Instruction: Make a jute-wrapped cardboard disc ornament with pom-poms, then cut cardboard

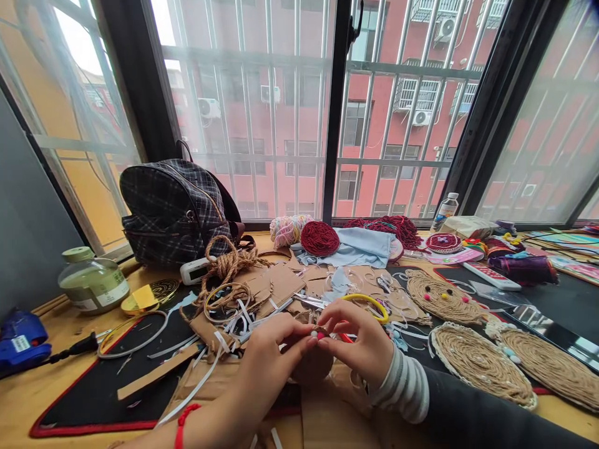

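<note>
Close in front of me, my left hand (276, 352) and my right hand (358, 343) meet over a small round brown disc (312, 369). Fingers and thumbs of both are pinched together at its upper edge. Between the thumb tips show a small white pom-pom (314, 334) and a pink pom-pom (321, 335). Exactly how the pom-poms join the disc is hidden by the fingers. Brown cardboard (332, 415) lies beneath the hands. Just beyond the right hand rests a yellow ring (369, 304), and scissors blades (309, 302) show among the scraps.
Coiled rope mats (482, 362) lie at the right, one with pom-poms. A rope bundle (229, 262), white strips and cardboard scraps crowd the middle. Behind are a plaid backpack (173, 212) and dark red yarn (320, 239). A green-capped jar (93, 284) and blue glue gun (23, 343) stand left.
</note>
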Demonstrator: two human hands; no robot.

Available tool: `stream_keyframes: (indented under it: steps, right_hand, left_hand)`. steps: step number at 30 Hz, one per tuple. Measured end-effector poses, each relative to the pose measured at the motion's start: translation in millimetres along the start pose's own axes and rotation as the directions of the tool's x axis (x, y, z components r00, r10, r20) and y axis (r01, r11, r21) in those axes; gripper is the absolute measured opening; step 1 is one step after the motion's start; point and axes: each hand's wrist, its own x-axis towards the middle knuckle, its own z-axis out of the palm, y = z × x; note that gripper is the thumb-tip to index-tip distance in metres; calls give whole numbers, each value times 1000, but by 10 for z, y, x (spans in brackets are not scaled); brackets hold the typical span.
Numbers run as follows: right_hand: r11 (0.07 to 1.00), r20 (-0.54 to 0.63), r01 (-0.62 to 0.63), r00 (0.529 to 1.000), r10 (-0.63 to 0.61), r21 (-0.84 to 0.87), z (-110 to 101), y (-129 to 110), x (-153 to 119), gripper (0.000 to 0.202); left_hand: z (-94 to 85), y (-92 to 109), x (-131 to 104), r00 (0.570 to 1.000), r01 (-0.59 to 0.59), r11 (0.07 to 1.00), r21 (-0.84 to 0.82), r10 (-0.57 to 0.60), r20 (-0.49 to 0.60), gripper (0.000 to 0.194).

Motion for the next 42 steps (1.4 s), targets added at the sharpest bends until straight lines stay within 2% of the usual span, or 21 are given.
stream_keyframes:
  steps: [2,4,9,14,17,25,35,42]
  right_hand:
    - [994,9,-97,995,97,42,6,1,2,17]
    - [987,24,-137,991,135,86,10,0,5,19]
    - [974,91,-155,986,141,164,22,-52,-5,20]
    - [968,109,-191,978,175,160,7,-128,-22,20]
    - [959,165,-229,966,202,169,-28,-151,-10,22]
    - [973,200,-219,959,200,78,-67,-114,24,20]
    - [977,98,-188,979,178,104,-2,-99,-33,12]
    - [983,-21,-169,985,171,74,75,-119,-83,4]
  left_hand:
    - [4,11,1,1000,18,1000,2,-18,-4,15]
    - [8,27,2,999,37,999,-9,-37,-4,16]
    - [17,70,-8,994,107,991,-82,-105,28,18]
    - [0,116,-6,990,131,986,-101,-124,71,20]
    - [-15,121,8,988,146,984,-104,-139,68,21]
    - [-25,98,-7,989,126,984,-128,-115,96,23]
    - [7,66,-54,998,17,989,-150,-9,58,13]
    - [50,128,-74,995,-102,995,-19,102,-21,16]
